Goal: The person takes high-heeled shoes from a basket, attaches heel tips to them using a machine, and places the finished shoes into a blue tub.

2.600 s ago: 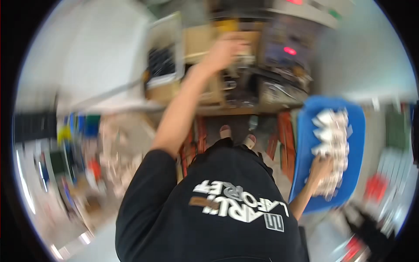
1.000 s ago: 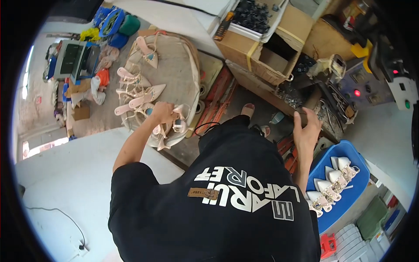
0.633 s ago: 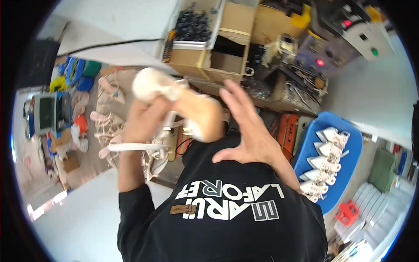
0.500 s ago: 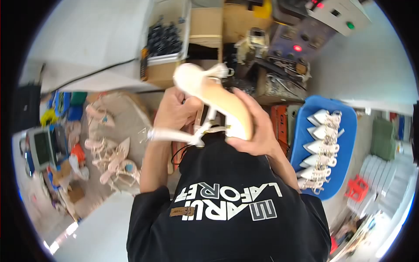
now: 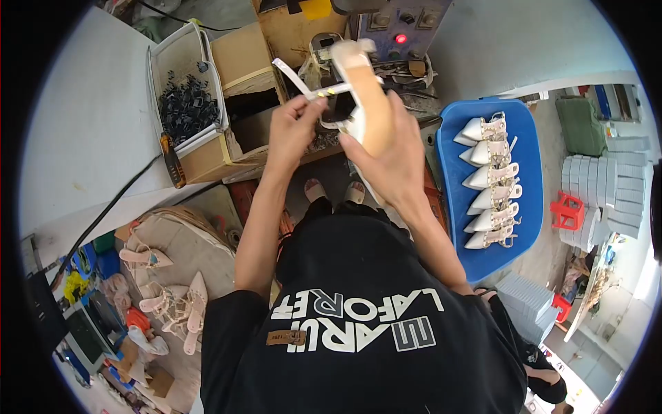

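A strappy shoe (image 5: 373, 103) with a tan sole is held up in front of me, its sole towards the camera. My right hand (image 5: 396, 155) is wrapped round the toe end. With finger and thumb, my left hand (image 5: 296, 127) pinches the thin white strap (image 5: 293, 77), whose free end points up and left. Pointed white shoes (image 5: 491, 179) stand in a row in the blue bin (image 5: 527, 228) on the right. More strappy shoes (image 5: 176, 303) lie on a round cloth-covered surface (image 5: 214, 259) at the lower left.
A machine panel (image 5: 400, 27) with a red light stands ahead. A white tray (image 5: 155, 62) of small black parts, an orange-handled tool (image 5: 172, 162) and an open cardboard box (image 5: 241, 62) are at the upper left. Red stool (image 5: 567, 210) at right; part of another person (image 5: 545, 376) at lower right.
A shoe has come from the round surface on the left to the front. My right hand, open and apart before, now grips its toe end; my left hand pinches the strap. The view has turned.
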Demonstrator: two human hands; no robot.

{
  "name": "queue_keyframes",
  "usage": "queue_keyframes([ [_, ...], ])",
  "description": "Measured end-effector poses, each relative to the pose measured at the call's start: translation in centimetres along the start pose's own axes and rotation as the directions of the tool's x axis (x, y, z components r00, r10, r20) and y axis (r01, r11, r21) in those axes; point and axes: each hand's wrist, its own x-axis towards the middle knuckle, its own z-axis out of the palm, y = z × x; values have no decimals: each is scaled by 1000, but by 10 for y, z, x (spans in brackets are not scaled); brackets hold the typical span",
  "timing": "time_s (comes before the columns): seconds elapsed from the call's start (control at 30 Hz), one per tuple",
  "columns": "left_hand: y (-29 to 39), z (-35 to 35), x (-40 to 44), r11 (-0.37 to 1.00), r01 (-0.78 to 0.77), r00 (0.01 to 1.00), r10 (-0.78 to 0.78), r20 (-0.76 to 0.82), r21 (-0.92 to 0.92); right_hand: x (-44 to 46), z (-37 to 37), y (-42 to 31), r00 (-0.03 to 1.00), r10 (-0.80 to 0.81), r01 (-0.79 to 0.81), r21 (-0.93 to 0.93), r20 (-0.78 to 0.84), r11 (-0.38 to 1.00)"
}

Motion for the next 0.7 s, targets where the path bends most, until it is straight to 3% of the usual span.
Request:
queue_keyframes([
  [0.13, -13, -29, 23, 998, -55, 996, 55, -65, -2, 19, 32, -18, 999, 54, -54, -42, 0, 998],
  [0.23, -34, -46, 34, 997, 15, 961, -37, -274, -82, 24, 31, -34, 991, 133, -131, -96, 21, 987],
  [0.53, -52, -62, 63, 952, 183, 953, -234, -194, -247, 31, 35, -33, 997, 83, -80, -151, 11, 985],
  [0.7, -56, -66, 64, 953, 173, 966, -213, -144, -248, 33, 31, -34, 995, 94, -87, -158, 32, 984],
])
